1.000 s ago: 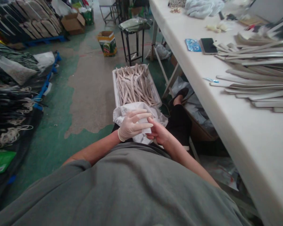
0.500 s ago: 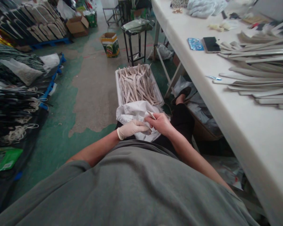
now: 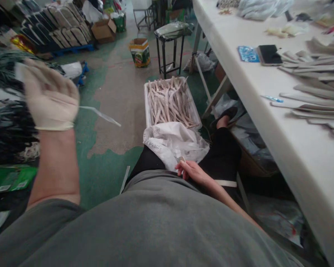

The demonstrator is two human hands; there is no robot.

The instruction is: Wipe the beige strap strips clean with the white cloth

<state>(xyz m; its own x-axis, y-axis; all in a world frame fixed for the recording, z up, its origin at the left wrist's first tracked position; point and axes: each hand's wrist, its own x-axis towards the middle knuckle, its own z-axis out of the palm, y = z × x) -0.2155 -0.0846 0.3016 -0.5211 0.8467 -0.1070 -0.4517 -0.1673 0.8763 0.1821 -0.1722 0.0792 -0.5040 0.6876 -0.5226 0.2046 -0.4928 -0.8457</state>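
Observation:
My gloved left hand [image 3: 51, 96] is raised at the left, its fingers curled and somewhat blurred. A thin translucent strip [image 3: 102, 115] trails from it to the right, and a whitish film end [image 3: 20, 72] shows by the fingertips. My right hand [image 3: 190, 170] is low over my lap, pinching a small pale end of a strip [image 3: 181, 159]. Part of a pale band [image 3: 225, 183] lies across my right thigh; whether it is the same strip I cannot tell. A white cloth sack [image 3: 169, 137] covers my lap in front of the right hand.
Ahead of my knees stands a white crate [image 3: 146, 107] full of beige strips [image 3: 169, 100]. The white table [image 3: 267, 107] on the right bears grey strips [image 3: 317, 100], a phone [image 3: 269, 55] and a blue packet [image 3: 248, 53]. Dark cord bundles [image 3: 11, 126] lie at the left.
My left hand has left the right hand and swung up to the far left, with the translucent strip trailing. My right hand has dropped slightly towards my body. The view has shifted a little.

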